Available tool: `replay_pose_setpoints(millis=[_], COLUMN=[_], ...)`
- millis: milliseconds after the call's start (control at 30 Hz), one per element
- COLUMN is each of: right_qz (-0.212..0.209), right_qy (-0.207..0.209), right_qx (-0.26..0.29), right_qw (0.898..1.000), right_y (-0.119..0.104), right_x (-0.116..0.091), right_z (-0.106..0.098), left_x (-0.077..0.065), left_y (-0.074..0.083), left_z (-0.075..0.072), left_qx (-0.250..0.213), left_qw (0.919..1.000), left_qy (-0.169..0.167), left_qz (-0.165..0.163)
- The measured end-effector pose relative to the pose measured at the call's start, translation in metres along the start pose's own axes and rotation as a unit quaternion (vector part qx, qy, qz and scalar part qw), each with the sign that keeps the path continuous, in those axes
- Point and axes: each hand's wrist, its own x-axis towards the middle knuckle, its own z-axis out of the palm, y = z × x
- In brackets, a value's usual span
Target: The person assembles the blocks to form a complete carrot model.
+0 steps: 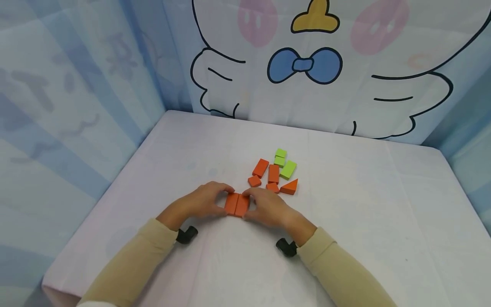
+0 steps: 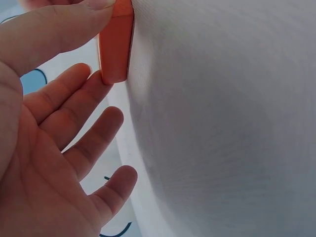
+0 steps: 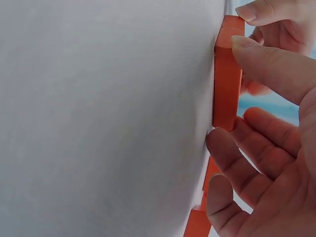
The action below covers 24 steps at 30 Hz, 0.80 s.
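Note:
Two orange rectangular blocks lie flat on the table, long sides together. My left hand [image 1: 205,200] pinches the left orange block [image 1: 231,203] end to end, thumb at the near end and fingertips at the far end. On the other side, my right hand [image 1: 268,207] grips the right orange block [image 1: 242,205] the same way. In the left wrist view, the orange block [image 2: 116,49] stands out between thumb and fingertips, the lower fingers spread. The right wrist view has the thumb on the near end of an orange block [image 3: 227,89], with the other hand's thumb just beyond.
Just beyond my right hand lie loose blocks: orange rectangles [image 1: 261,168], small orange pieces [image 1: 254,181], an orange triangle [image 1: 289,187] and green blocks [image 1: 288,169]. A white cloth covers the table [image 1: 364,221]. Printed curtains [image 1: 307,98] stand at the back and sides.

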Motion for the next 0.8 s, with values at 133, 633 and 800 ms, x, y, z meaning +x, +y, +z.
replay_pose_setpoints(millis=[133,633,800], right_qz=[0.002,0.061,0.072], right_qy=[-0.002,0.049,0.046], right_qx=[-0.003,-0.024,-0.052], right_qw=[1.000,0.997,0.995], right_y=[0.000,0.046,0.062], right_x=[-0.003,0.000,0.009], right_z=[-0.003,-0.070,-0.078], left_x=[0.000,0.001,0.004], left_y=[-0.001,0.003,0.004], left_z=[0.000,0.006,0.009], left_qx=[0.002,0.005,0.012], left_qw=[1.0000,0.9994,0.9995], left_qy=[0.001,0.013,0.014], left_qz=[0.003,0.031,0.026])
